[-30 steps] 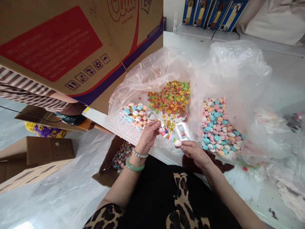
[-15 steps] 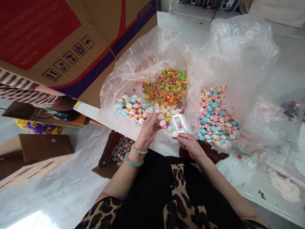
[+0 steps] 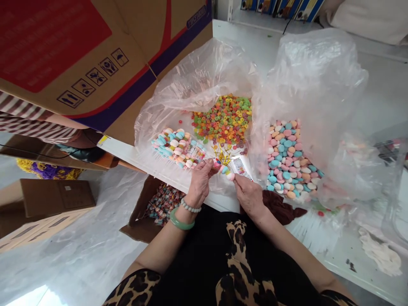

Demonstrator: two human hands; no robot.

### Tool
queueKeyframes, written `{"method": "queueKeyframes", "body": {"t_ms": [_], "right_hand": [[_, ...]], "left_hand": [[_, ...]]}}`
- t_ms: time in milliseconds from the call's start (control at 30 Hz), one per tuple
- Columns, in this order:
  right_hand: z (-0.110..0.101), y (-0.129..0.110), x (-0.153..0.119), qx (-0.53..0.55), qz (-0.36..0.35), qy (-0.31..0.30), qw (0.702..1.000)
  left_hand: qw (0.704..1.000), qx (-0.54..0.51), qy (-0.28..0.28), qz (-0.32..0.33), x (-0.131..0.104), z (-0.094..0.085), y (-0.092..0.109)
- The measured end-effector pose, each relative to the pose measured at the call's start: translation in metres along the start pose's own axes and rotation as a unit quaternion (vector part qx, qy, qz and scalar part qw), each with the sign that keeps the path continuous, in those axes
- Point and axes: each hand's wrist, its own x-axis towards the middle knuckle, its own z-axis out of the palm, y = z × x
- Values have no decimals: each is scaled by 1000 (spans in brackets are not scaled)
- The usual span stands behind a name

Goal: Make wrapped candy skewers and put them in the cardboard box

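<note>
My left hand (image 3: pixel 201 176), wearing a bead bracelet and a green bangle, is closed on one end of a short candy skewer (image 3: pixel 227 171) with pastel and gummy pieces. Fingers of my right hand (image 3: pixel 250 194) are closed at its other end, by a pink-and-white candy; the stick itself is too small to make out. Just beyond lie gold twist ties (image 3: pixel 225 154) and a printed white packet (image 3: pixel 241 165). To the left is a pile of pastel candy skewers (image 3: pixel 170 144), partly under a clear printed wrapper (image 3: pixel 195 152). Colourful gummy rings (image 3: pixel 225 119) lie behind in an open plastic bag.
Loose pastel candies (image 3: pixel 288 157) fill another clear bag (image 3: pixel 318 76) on the right. A large carton (image 3: pixel 134 63) stands at the left, beside a person's striped sleeve (image 3: pixel 35 119). Below the table edge, an open box (image 3: pixel 140 212) holds wrapped candies. A brown cloth (image 3: pixel 280 206) lies near my right wrist.
My right hand has turned knuckles-up and come closer to my left hand. Less of the candy skewer shows between them, and the printed wrapper by the pile is more visible.
</note>
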Motion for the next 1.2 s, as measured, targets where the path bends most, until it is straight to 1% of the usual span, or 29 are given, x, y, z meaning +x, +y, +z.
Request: {"method": "queueKeyframes", "body": {"t_ms": [133, 233, 300, 367, 433, 533, 600, 633, 667, 700, 733, 800, 833, 867, 900, 967, 1033, 1100, 1200], "right_hand": [[2, -5, 6, -49, -35, 3, 998], [5, -1, 6, -69, -56, 9, 996], [7, 4, 3, -97, -58, 25, 993], [8, 8, 0, -120, -56, 40, 990], [7, 10, -1, -119, -46, 44, 991], [5, 5, 3, -55, -10, 26, 998], [4, 0, 9, 47, 21, -4, 999], [4, -2, 12, 116, 44, -25, 992], [4, -5, 14, 196, 75, -52, 976], [4, -7, 16, 283, 116, -84, 948], [4, -8, 17, 369, 164, -119, 907], [4, -10, 17, 509, 261, -186, 799], [4, -9, 17, 557, 296, -211, 747], [4, -9, 17, 592, 321, -229, 703], [3, -7, 16, 617, 334, -242, 670], [0, -4, 16, 660, 337, -263, 618], [-1, -1, 17, 695, 327, -285, 573], [-2, 1, 16, 720, 316, -306, 537], [0, 2, 14, 742, 307, -339, 490]], "left_hand": [[1000, -13, -1, 10, 0, 3, 0], [1000, 7, -9, 2, 0, 1, 3], [999, 31, -15, -2, 1, -3, 5], [998, 55, -6, 2, 2, -7, 6], [998, 69, 2, -2, 2, -7, 7], [998, 64, -8, -18, 1, -2, 6], [999, 49, -9, -8, 0, 4, 4], [999, 39, -6, 0, 0, 7, 3], [999, 31, -2, 6, 0, 9, 2], [1000, 26, -1, 8, 0, 10, 2], [1000, 23, -3, 7, 0, 10, 2], [1000, 18, -14, -4, 0, 9, 3], [1000, 14, -18, -10, 1, 7, 4], [1000, 11, -21, -15, 1, 5, 5], [1000, 9, -23, -18, 1, 3, 7], [999, 8, -27, -18, 1, -1, 11], [999, 10, -41, -15, 1, -4, 12], [998, 6, -54, -11, 1, -5, 12], [997, -10, -70, -5, 2, -8, 9]]}}
